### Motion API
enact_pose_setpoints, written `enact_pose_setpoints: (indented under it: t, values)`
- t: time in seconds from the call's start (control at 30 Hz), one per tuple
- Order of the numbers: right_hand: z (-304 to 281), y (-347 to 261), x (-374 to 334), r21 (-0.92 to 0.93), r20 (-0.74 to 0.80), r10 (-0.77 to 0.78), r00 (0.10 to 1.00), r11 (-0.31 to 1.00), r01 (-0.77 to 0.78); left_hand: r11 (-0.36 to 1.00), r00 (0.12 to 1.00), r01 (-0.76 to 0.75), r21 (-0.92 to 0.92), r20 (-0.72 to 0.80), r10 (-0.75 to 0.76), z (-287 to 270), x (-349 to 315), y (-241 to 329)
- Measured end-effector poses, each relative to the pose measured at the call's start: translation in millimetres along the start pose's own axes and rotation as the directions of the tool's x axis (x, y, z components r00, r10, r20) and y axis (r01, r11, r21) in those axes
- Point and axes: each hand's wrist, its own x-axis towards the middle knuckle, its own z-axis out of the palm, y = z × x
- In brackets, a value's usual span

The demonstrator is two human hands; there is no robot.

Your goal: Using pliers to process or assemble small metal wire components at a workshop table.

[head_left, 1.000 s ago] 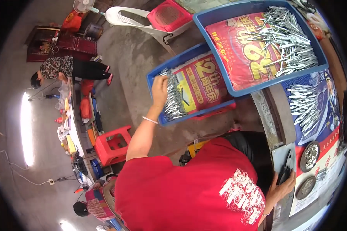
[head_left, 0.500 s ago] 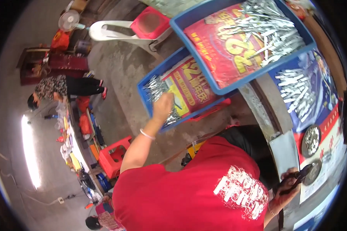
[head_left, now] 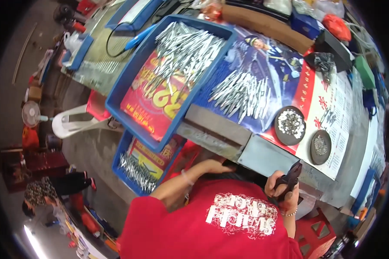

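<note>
While a second ago the left hand (head_left: 216, 165) was stretched out over the pile of silvery metal pieces in the lower blue tray (head_left: 124, 162), it has now drawn back and rests near the middle of the frame, just under the grey metal edge of the workbench (head_left: 216, 134), well apart from that tray; its fingers are partly hidden against the bench, so I cannot tell whether they are open or closed around anything. The right hand (head_left: 282, 190), at lower right of centre, is closed around a dark plier-like tool (head_left: 291, 177) whose tip points up toward the bench edge, much as it held it before. The person's red shirt (head_left: 212, 224) with white print fills the lower middle of the frame. The view itself has swung: the lower blue tray, earlier near the centre, now sits at left of centre, with its metal pieces (head_left: 136, 172) heaped in the lower corner on a red printed sheet. A larger blue tray (head_left: 129, 82) lies tilted at upper centre, holding a big scatter of the same silvery pieces on another red sheet. To its right, on a printed poster covering the bench, lies a loose heap of metal pieces (head_left: 242, 93), and further right stand two round dark dishes (head_left: 291, 125) of small shiny parts. At far left are a white plastic chair (head_left: 73, 125) and another person (head_left: 43, 194) on the floor.
</note>
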Motion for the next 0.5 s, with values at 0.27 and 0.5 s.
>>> enact_pose_setpoints:
  t: [0.27,0.5]
  values:
    - [-20.0,-23.6,9.6,-0.228,0.099,-0.025,0.995,0.973,0.047,0.936,0.972,-0.153,-0.317,-0.217,0.085,-139.2,-58.2,148.9]
    - [-18.1,-21.2,2.9,-0.292,0.016,0.034,0.999,0.956,-0.028,0.944,0.774,-0.254,0.209,-0.541,0.328,-156.2,82.5,190.2]
